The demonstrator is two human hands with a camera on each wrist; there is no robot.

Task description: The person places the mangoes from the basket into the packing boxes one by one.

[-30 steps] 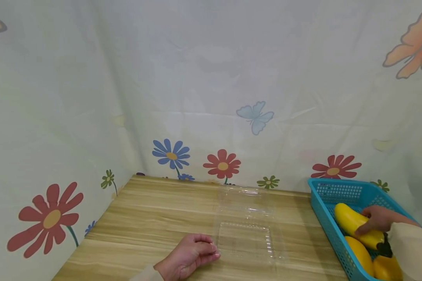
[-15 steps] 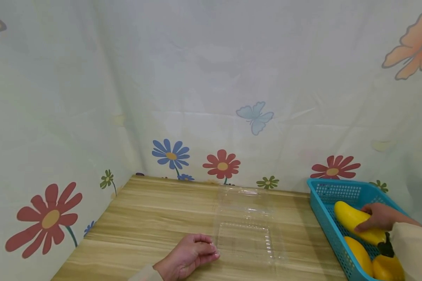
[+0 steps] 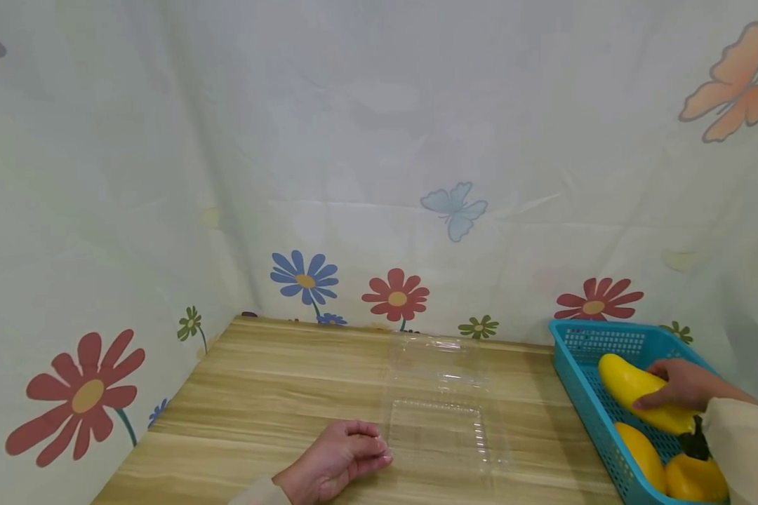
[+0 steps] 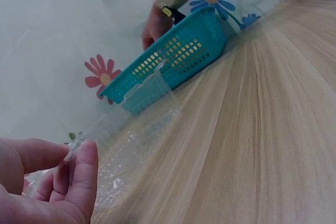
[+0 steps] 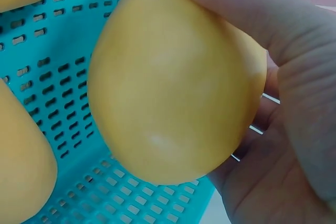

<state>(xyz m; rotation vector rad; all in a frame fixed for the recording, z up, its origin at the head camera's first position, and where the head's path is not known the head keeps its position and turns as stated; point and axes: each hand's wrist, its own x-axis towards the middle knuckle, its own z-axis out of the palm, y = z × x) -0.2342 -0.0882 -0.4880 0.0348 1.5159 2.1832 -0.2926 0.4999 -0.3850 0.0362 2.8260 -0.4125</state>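
Observation:
At the near left corner of an open clear plastic clamshell box [image 3: 439, 431], my left hand [image 3: 337, 459] pinches the rim between thumb and fingers. The same left hand [image 4: 58, 177] and box [image 4: 131, 145] show in the left wrist view. My right hand [image 3: 682, 386] grips a long, smooth yellow mango-like fruit [image 3: 628, 382] over the blue basket [image 3: 577, 393]. Seen from the right wrist, the thumb lies over the fruit [image 5: 168, 93] and the fingers curl behind it. Whether it touches the basket floor is hard to tell.
Two more yellow-orange fruits, one longer [image 3: 641, 452] and one rounder [image 3: 695, 477], lie in the basket's near part. A small dark object [image 3: 695, 440] sits by the right wrist. The wooden table [image 3: 259, 393] meets a flower-printed curtain [image 3: 354, 140] behind.
My right hand has lifted the long yellow fruit slightly and tipped its far end up. My left hand keeps its pinch on the box. The head view has shifted slightly.

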